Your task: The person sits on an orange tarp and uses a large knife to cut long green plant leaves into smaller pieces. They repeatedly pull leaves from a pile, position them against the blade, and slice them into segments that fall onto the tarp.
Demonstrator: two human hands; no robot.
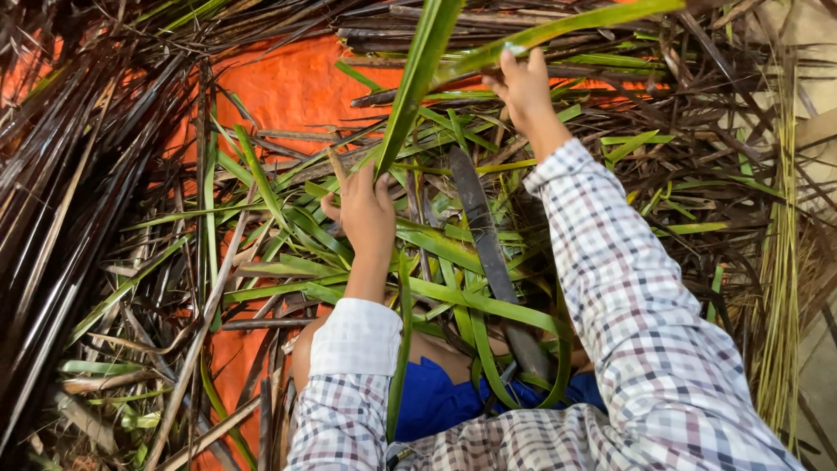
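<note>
Between both hands' fingers [370, 179]: green leaf [417, 78] gripped.

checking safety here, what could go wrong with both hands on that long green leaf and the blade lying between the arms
1. The long dark blade lies bare between the forearms, pointing toward the lap; a slip of the left hand could bring it onto the edge.
2. The right hand and left hand both grip the green leaf; its edges might cut the palms if it slides.
3. Loose leaves partly cover the blade near its handle, so it may be grabbed blindly.
</note>
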